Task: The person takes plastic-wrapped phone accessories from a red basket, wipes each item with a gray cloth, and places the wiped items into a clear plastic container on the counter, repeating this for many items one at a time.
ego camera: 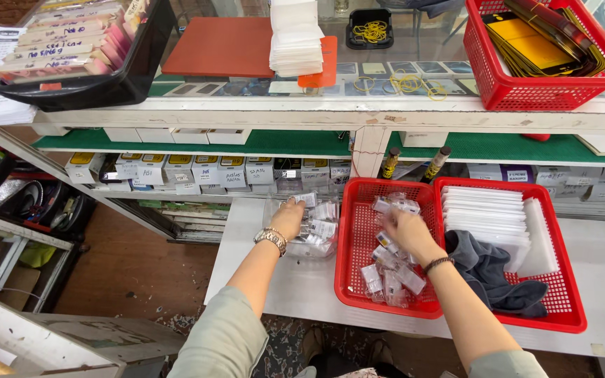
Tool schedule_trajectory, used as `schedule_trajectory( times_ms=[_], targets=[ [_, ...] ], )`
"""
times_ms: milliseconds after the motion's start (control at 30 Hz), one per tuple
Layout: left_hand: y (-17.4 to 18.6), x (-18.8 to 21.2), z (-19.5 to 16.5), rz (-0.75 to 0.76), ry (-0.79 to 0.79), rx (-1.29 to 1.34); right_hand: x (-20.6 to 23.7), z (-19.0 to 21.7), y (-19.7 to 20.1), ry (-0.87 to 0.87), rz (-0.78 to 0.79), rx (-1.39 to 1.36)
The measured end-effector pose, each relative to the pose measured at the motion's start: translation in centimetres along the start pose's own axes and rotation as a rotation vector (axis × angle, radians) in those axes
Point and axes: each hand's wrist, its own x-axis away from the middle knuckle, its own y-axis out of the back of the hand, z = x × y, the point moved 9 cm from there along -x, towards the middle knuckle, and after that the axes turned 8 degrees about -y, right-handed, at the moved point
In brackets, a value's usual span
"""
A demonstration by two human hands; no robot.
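Head view showed the left hand (287, 218) reaching into a clear plastic tub (307, 246) of small clear-wrapped packets (322, 229), its fingers curled down among them; whether that grip had closed on a packet I could not tell, since the fingertips were buried in the pile. The right hand (404, 234) was down in the left red basket (358, 280), over a loose heap of similar small packets (386, 276), and it looked pinched around one or two of them – though the blur there left the grip uncertain. Both containers stood on the white worktop (281, 287), the tub just beside the basket.

Risks, as I judged them: the packets were slick, light and piled loosely, so a hurried grab could have dragged neighbours over the tub's low rim onto the worktop or the floor beyond its near edge. The tub sat near the worktop's back-left corner – a push from the wrist might have slid it. With both hands working at once in two containers, packets of different kinds could have got mixed. A second red basket (568, 294) touched the first; it held a stack of white sleeves (488, 217) and a grey cloth (488, 269) that lay against the right forearm, so a sweep of that arm could have pulled the cloth across the heap
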Motion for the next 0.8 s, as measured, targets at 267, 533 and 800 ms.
schedule_trajectory(
  times_ms=[267,533,800],
  targets=[
    [6.3,-0.2,-7.4,-0.422,0.029,0.464,3.2,-3.7,-6.4,-0.079,0.046,0.236],
    [-7.2,-4.2,-16.0,0.149,-0.110,1.207,0.0,-3.3,0.3,-0.091,0.363,-0.991],
    [-12.4,-5.6,-15.3,0.015,0.453,2.086,6.5,-17.5,4.8,-0.315,-0.577,-0.181]
  ],
)
